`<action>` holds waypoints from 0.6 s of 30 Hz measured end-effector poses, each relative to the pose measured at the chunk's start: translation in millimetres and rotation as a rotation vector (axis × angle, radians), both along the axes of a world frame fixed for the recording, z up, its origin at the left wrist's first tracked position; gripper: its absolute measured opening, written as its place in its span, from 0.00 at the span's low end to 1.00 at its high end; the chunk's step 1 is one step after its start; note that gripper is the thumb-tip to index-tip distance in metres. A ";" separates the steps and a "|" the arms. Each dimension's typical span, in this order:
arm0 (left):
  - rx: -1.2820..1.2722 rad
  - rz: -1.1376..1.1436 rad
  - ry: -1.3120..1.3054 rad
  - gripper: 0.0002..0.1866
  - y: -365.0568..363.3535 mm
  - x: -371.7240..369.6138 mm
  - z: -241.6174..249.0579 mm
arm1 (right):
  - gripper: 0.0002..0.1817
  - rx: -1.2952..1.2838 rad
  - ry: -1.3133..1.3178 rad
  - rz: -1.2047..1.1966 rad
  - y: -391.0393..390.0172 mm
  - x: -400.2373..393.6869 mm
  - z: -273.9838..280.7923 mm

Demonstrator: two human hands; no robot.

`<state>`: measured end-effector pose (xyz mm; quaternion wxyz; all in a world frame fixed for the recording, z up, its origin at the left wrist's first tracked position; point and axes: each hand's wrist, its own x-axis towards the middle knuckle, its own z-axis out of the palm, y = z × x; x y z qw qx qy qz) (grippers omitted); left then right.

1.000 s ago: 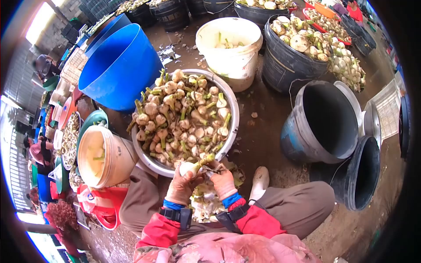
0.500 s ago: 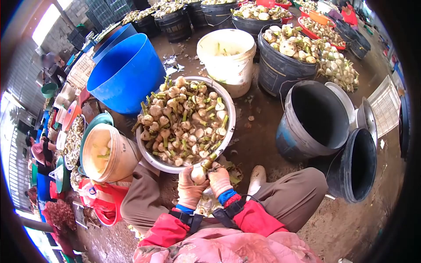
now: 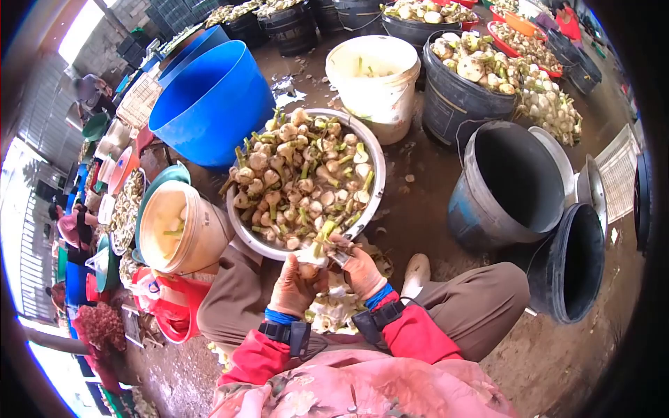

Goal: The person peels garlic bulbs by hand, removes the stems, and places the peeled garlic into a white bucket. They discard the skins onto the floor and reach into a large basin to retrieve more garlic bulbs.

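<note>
Wet floor (image 3: pixel 411 209) | left hand (image 3: pixel 293 290) cups bulb (image 3: pixel 309 262) | right hand (image 3: pixel 364 273), beside it, grips metal tool (image 3: pixel 339 257)

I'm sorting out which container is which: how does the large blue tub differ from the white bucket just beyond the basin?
The blue tub is vivid blue, while the white bucket is off-white with grimy marks. The blue tub also looks wider across the mouth than the white bucket. Both are round and open-topped.

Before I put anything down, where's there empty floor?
Mostly bare floor lies between the bowl and gray bucket, and on the near side of the black bucket. The left is crowded: blue tub, cream bucket, red basin.
</note>
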<state>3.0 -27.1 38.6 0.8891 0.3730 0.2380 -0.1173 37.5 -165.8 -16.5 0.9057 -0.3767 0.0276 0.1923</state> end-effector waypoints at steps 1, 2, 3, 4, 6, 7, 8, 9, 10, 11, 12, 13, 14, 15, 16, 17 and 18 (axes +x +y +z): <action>0.000 0.001 0.002 0.29 3.3 -0.4 -3.7 | 0.26 -0.209 -0.075 0.034 4.2 1.7 -3.2; 0.139 -0.092 -0.099 0.30 8.4 1.2 -12.5 | 0.27 -0.229 0.043 0.053 6.2 -2.2 -6.2; 0.276 -0.187 -0.201 0.30 11.2 3.9 -16.7 | 0.27 -0.233 0.044 0.048 6.7 -2.3 -6.4; 0.347 -0.267 -0.228 0.33 14.1 5.4 -20.0 | 0.28 -0.217 0.069 0.031 7.2 -2.5 -6.8; 0.156 -0.235 -0.072 0.34 14.3 -0.3 -20.6 | 0.20 -0.300 0.025 -0.057 4.7 -5.7 0.4; -0.032 -0.196 0.082 0.36 13.2 -3.1 -14.9 | 0.20 -0.300 0.027 -0.057 1.0 -7.1 13.6; -0.220 -0.193 0.107 0.39 12.8 -3.5 -6.9 | 0.19 -0.403 -0.016 -0.047 -3.6 -7.3 28.4; -0.222 -0.191 0.107 0.39 14.6 -4.0 -9.0 | 0.18 -0.506 -0.061 -0.037 -7.0 -7.3 35.1; -0.218 -0.204 0.109 0.39 16.9 -4.0 -12.3 | 0.17 -0.538 -0.275 -0.098 -6.0 -6.2 17.1; -0.214 -0.217 0.107 0.39 18.5 -2.6 -13.7 | 0.17 -0.538 -0.280 -0.096 -5.2 -4.1 13.5; -0.130 -0.217 0.153 0.40 17.3 -1.5 -8.5 | 0.18 -0.230 -0.169 -0.030 -4.5 -1.3 14.4; -0.131 -0.215 0.152 0.40 19.1 -1.7 -12.0 | 0.18 0.078 -0.053 0.036 -4.3 -0.3 14.7; -0.087 -0.308 0.173 0.41 22.6 -1.6 -18.3 | 0.18 0.078 -0.053 0.035 -3.5 -0.3 9.6; -0.042 -0.404 0.194 0.41 25.7 -0.7 -21.7 | 0.18 -0.066 0.015 0.007 -1.8 -0.9 -1.8; -0.064 -0.465 0.136 0.39 27.6 0.9 -11.8 | 0.18 -0.209 0.086 -0.022 0.1 -1.9 -10.1; -0.062 -0.470 0.139 0.39 23.1 -0.7 -16.0 | 0.17 -0.351 0.157 -0.049 1.7 -3.0 -18.2; 0.621 -0.330 -0.148 0.38 13.8 -2.5 -19.3 | 0.15 -0.265 0.245 -0.130 6.9 -1.9 -15.5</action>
